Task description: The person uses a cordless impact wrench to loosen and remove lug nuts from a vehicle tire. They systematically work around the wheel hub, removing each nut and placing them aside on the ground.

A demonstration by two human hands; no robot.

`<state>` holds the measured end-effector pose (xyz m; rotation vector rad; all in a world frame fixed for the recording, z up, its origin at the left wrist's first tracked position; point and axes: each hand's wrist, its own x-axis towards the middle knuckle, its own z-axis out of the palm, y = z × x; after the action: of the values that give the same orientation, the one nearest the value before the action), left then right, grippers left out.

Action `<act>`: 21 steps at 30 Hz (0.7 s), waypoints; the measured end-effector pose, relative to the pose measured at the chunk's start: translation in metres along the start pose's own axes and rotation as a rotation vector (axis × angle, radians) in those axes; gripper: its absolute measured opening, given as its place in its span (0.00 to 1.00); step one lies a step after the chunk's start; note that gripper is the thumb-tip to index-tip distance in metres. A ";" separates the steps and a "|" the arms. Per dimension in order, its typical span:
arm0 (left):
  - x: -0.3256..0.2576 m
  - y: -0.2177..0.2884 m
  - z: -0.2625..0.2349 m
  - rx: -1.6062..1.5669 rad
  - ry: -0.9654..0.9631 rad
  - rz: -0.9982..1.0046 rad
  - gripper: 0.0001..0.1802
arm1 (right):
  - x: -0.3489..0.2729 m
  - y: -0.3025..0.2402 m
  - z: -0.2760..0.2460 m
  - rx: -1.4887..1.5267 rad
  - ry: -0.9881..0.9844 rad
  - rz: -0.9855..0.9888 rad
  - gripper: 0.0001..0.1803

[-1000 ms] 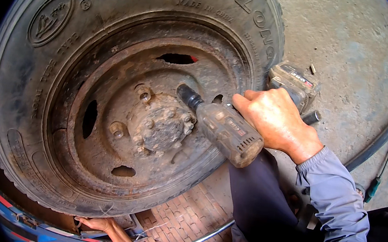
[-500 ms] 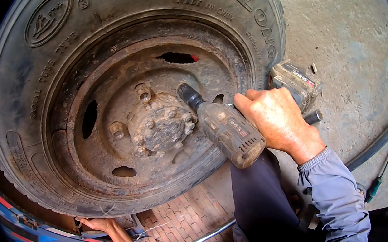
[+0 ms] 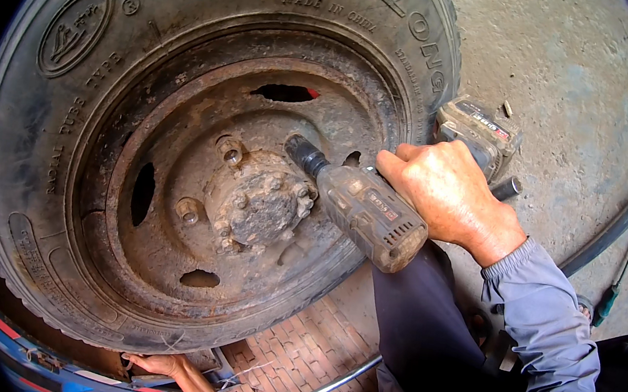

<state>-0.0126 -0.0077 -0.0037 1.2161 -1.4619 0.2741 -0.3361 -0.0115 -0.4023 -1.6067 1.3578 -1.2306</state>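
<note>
Now | right hand (image 3: 446,192) grips dusty impact wrench (image 3: 363,205) | left hand (image 3: 170,369) clutches tyre (image 3: 50,135) underside

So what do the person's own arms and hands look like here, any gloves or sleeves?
Both hands are bare, with no gloves, rings or watch in view. The right hand comes out of a long grey-blue sleeve with a gathered cuff at the wrist. The left hand shows only at the lower edge, with a bit of the same grey-blue cloth at its wrist.
</note>
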 end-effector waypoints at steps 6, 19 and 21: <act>-0.001 0.001 0.001 0.032 0.007 0.030 0.36 | 0.000 -0.001 -0.001 0.003 -0.004 0.004 0.11; 0.006 -0.005 -0.009 0.030 0.001 0.005 0.34 | 0.000 0.000 -0.001 0.008 0.009 0.000 0.11; 0.003 -0.005 -0.006 0.109 0.034 0.051 0.33 | 0.000 0.000 0.001 0.008 0.011 0.002 0.11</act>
<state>-0.0044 -0.0070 -0.0015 1.2562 -1.4656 0.4125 -0.3356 -0.0114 -0.4028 -1.5949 1.3597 -1.2436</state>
